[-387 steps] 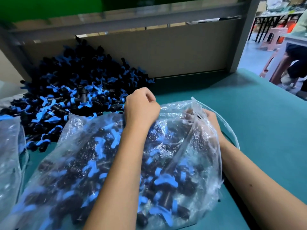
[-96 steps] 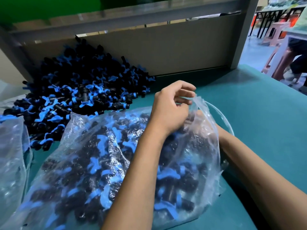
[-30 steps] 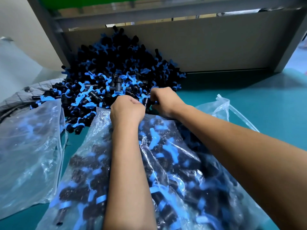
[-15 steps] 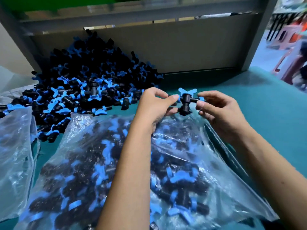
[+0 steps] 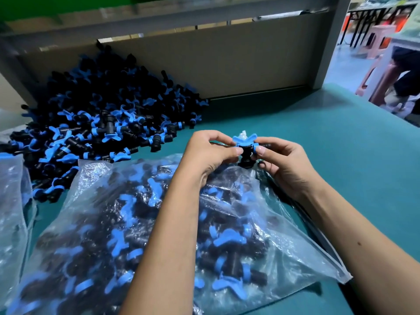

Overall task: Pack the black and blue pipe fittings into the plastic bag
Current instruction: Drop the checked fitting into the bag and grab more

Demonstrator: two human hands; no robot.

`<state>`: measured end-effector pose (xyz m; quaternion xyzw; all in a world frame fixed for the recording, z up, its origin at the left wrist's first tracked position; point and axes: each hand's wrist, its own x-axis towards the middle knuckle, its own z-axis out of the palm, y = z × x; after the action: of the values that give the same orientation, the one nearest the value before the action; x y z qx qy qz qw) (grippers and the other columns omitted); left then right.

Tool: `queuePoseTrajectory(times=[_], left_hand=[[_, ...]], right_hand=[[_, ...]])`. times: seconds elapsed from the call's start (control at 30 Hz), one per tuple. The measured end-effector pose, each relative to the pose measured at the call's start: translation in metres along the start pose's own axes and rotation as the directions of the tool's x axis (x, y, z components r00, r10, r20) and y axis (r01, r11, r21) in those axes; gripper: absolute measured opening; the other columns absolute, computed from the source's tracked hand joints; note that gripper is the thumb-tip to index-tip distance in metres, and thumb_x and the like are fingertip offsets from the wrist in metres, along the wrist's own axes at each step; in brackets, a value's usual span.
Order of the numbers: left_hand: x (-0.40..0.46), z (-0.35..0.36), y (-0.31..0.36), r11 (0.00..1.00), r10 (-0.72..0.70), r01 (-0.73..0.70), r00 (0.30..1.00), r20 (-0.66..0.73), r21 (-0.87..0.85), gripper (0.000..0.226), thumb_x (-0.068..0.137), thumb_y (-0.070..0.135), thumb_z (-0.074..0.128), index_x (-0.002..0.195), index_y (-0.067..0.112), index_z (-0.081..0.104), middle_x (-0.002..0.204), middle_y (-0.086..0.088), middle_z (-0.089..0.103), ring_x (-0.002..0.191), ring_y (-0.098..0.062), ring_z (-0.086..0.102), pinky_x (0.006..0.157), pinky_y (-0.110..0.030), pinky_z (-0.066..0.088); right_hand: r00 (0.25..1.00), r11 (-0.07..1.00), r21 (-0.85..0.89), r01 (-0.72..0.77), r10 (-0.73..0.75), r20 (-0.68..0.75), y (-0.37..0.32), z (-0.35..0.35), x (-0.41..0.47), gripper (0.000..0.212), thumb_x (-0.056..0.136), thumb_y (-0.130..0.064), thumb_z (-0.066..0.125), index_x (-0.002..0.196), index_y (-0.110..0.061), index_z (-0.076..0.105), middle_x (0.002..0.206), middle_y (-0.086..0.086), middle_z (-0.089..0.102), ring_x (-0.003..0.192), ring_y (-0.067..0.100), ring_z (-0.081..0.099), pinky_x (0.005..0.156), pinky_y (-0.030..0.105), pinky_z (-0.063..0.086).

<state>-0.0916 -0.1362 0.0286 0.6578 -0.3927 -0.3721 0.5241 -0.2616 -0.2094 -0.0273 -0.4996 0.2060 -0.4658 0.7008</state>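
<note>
One black and blue pipe fitting [image 5: 245,149] sits pinched between both hands, left hand [image 5: 210,153] and right hand [image 5: 284,162] each gripping a side with fingertips, just above the mouth of the plastic bag [image 5: 295,242]. That bag lies packed with fittings on the teal desk [image 5: 341,155], beside a loose pile of fittings [image 5: 102,123].

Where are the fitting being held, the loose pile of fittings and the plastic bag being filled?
held fitting [image 5: 245,153], head view, on its black body between the fingertips.
loose pile of fittings [image 5: 106,123], head view, on the heap's middle.
plastic bag [image 5: 302,251], head view, on clear film near its right edge.
</note>
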Motion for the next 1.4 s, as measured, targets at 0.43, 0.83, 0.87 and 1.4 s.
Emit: queuePoseTrajectory(times=[0.43,0.83,0.87,1.4], left_hand=[[0.0,-0.001,0.001,0.992,0.076,-0.07,0.996,0.05,-0.109,0.013,0.081,-0.011,0.079,0.087,-0.002,0.073,0.079,-0.015,0.074,0.067,-0.024,0.074,0.07,-0.028,0.063],[-0.002,-0.007,0.012,0.977,0.003,-0.008,1.0,-0.024,-0.212,0.018,0.083,-0.002,0.081,0.076,0.005,0.066,0.071,-0.008,0.072,0.064,-0.021,0.073,0.061,-0.021,0.059],[-0.002,-0.003,0.013,0.974,0.002,-0.014,0.999,-0.052,-0.224,0.021,0.084,0.002,0.082,0.074,0.008,0.064,0.07,-0.007,0.072,0.063,-0.02,0.074,0.062,-0.022,0.058],[-0.008,0.027,0.016,0.869,0.296,-0.342,0.938,0.179,0.357,0.033,0.086,-0.003,0.057,0.082,0.026,0.073,0.094,-0.005,0.074,0.084,-0.029,0.069,0.076,-0.035,0.059]], right_hand=[[0.997,0.996,-0.076,0.054,-0.058,-0.051,0.007,0.004,0.001,0.02,0.077,-0.021,0.081,0.097,-0.015,0.079,0.087,0.0,0.071,0.068,0.01,0.054,0.058,0.027,0.035],[0.951,0.986,-0.082,0.144,-0.161,-0.265,0.002,-0.005,0.009,0.016,0.088,-0.014,0.077,0.1,-0.014,0.066,0.085,0.004,0.068,0.065,0.015,0.059,0.049,0.023,0.047],[0.947,0.971,-0.179,0.156,-0.199,-0.253,0.002,-0.005,0.008,0.023,0.085,-0.02,0.081,0.101,-0.017,0.065,0.089,0.003,0.07,0.067,0.015,0.06,0.051,0.024,0.048],[0.92,0.948,0.319,-0.001,0.126,-0.371,-0.007,-0.007,0.01,0.022,0.101,-0.03,0.057,0.098,-0.009,0.063,0.077,0.003,0.069,0.051,0.006,0.049,0.038,0.015,0.029]])
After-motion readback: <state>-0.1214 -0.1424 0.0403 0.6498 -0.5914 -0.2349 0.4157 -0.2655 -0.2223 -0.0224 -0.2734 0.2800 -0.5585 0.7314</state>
